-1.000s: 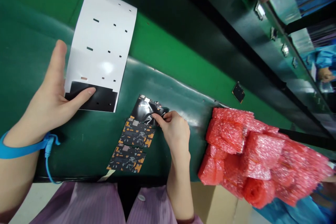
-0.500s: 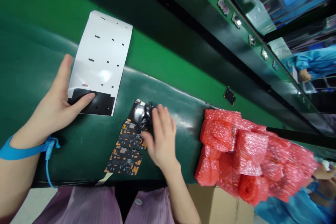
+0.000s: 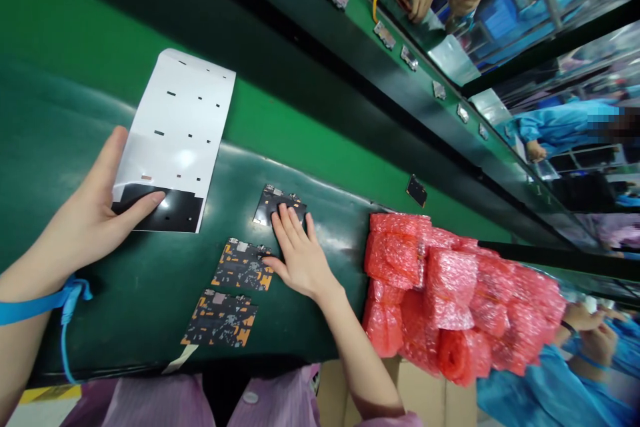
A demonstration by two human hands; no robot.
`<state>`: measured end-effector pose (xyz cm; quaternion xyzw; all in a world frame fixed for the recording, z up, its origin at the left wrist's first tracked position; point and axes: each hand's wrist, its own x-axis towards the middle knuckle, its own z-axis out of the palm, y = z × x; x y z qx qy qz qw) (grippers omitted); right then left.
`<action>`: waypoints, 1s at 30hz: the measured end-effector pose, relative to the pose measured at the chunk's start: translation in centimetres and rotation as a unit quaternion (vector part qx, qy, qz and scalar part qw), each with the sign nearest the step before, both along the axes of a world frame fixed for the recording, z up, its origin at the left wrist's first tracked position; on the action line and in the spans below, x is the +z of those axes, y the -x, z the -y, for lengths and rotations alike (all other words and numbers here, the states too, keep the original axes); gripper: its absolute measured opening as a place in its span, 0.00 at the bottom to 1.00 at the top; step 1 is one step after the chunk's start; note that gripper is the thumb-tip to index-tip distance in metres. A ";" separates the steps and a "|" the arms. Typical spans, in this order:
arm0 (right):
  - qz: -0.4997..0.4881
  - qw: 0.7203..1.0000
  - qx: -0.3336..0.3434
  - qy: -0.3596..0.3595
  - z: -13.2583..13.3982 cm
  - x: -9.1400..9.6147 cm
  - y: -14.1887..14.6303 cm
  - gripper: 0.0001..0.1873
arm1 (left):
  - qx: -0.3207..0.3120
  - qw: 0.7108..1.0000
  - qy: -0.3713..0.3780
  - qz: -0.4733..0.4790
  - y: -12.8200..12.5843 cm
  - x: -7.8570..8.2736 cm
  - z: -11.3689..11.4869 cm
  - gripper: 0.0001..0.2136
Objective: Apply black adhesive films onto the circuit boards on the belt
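My right hand (image 3: 300, 260), fingers spread, presses the black rectangular circuit board (image 3: 280, 195) flat; my left hand (image 3: 83, 213) grips a white-and-black film sheet (image 3: 173, 123), thumb on top, apparently against slipping.

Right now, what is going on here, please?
A person is working at a green mat. The left hand holds a white sheet, its thumb on the sheet's black end. The right hand rests on a circuit board. Two more boards lie nearby, and red bubble-wrap bags are piled to the right.
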<state>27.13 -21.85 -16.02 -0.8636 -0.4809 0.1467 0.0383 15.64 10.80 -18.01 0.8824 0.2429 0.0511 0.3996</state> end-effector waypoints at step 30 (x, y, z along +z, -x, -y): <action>-0.164 0.910 -0.228 -0.304 -2.7 0.2 -10.0 0.23 | 0.018 0.960 0.273 0.058 -0.2 2.2 2.3 0.27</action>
